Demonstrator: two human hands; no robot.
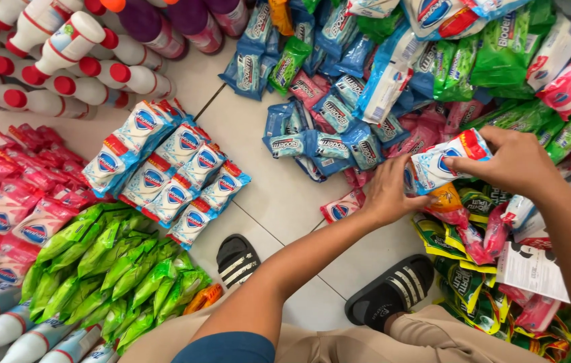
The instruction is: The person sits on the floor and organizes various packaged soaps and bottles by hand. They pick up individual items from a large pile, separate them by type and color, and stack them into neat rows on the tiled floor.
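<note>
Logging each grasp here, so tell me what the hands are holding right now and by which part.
Both hands hold one white and blue sachet pack. The right hand pinches its upper red-tipped end with the fingers; the left hand grips its lower end.

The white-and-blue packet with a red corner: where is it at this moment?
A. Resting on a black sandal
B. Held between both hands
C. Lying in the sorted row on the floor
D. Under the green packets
B: the white-and-blue packet is held up between the left hand and the right hand.
</note>
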